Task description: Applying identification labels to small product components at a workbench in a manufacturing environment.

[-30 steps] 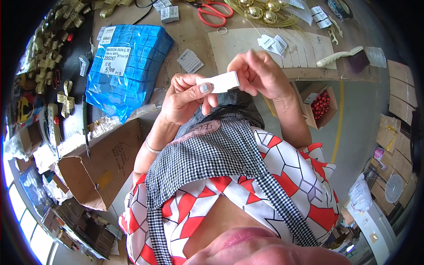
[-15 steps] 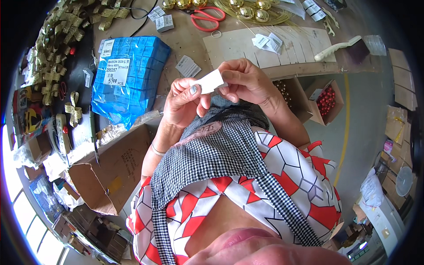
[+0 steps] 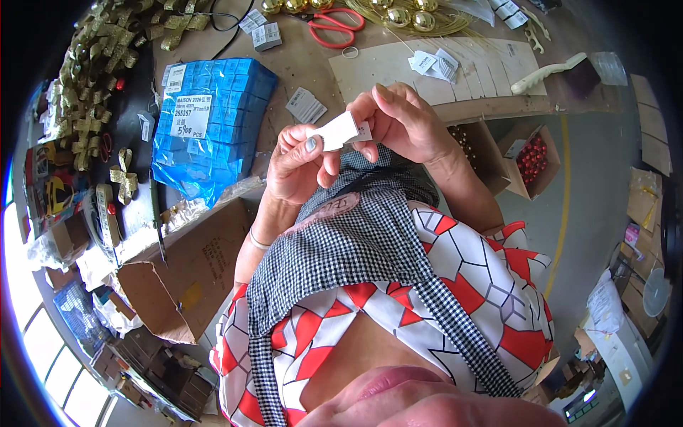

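Between the thumb and fingers of my left hand (image 3: 295,160) is a small stack of white paper tags (image 3: 336,132), held over the near edge of the worktable. My right hand (image 3: 409,124) is just to its right, its thumb raised and apart from the index finger. Its fingertips touch or nearly touch the right end of the stack, where a printed tag (image 3: 365,132) sticks out; the contact is partly hidden. Beyond my hands, more white tags (image 3: 306,105) lie on the table, and another fanned group of tags (image 3: 435,65) rests on a cardboard sheet (image 3: 491,82).
A blue plastic-wrapped pack (image 3: 213,128) stands left. Red-handled scissors (image 3: 334,30), gold balls (image 3: 423,21) and a white-handled brush (image 3: 548,77) lie farther back. Gold glitter bows (image 3: 89,121) fill the far left. Below the edge are an open carton (image 3: 178,277) and a box of red berries (image 3: 532,160).
My right thumb has lifted off the tags and moved up, uncovering the printed tag at the stack's right end. My left hand keeps its hold. The whole view has shifted slightly.
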